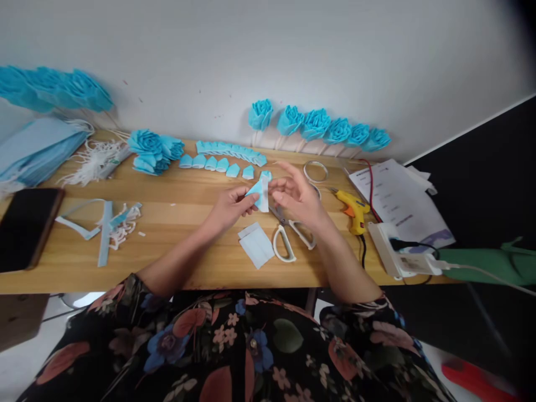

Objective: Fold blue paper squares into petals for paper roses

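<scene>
Both of my hands meet over the middle of the wooden table [176, 206]. My left hand [230, 205] pinches a small light-blue piece of cloth [259, 194] at its left edge. My right hand [295, 195] holds the same piece from the right with thumb and forefinger, its other fingers spread upward. Under the hands lie white-handled scissors [288, 237] and a pale blue folded piece [256, 244]. A row of folded blue petals [218, 163] runs along the table behind the hands.
Blue fabric roses [318, 124] lean on the wall, another rose [153, 149] lies at the left. A yellow glue gun [355, 209], a power strip [393, 254], papers [397, 204], a wire ring [316, 171], cut strips [106, 223] and a phone [25, 223] are around.
</scene>
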`<move>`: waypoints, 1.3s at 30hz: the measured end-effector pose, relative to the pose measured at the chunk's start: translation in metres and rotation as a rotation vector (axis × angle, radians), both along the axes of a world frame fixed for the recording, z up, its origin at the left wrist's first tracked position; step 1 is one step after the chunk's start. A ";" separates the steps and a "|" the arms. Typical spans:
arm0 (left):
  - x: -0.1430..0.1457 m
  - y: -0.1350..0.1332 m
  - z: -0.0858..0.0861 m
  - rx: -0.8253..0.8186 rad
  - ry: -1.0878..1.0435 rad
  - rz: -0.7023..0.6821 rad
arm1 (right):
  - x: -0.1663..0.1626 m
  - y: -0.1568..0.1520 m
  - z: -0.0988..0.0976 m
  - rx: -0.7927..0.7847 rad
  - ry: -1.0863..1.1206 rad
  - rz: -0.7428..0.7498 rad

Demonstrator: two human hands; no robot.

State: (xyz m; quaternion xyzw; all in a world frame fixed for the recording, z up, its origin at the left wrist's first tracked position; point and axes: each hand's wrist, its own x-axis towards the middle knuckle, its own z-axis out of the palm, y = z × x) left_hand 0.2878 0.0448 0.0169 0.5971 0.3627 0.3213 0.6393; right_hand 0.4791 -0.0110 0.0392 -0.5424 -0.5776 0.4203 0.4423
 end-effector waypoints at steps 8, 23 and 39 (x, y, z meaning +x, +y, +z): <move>-0.003 0.001 -0.002 0.033 -0.010 0.010 | -0.021 0.015 -0.014 0.043 0.119 0.061; -0.005 0.001 -0.009 -0.091 -0.033 -0.054 | -0.013 0.014 -0.038 0.191 0.174 -0.045; -0.002 -0.001 -0.007 -0.173 -0.110 -0.096 | -0.014 0.004 -0.030 0.571 -0.426 -0.086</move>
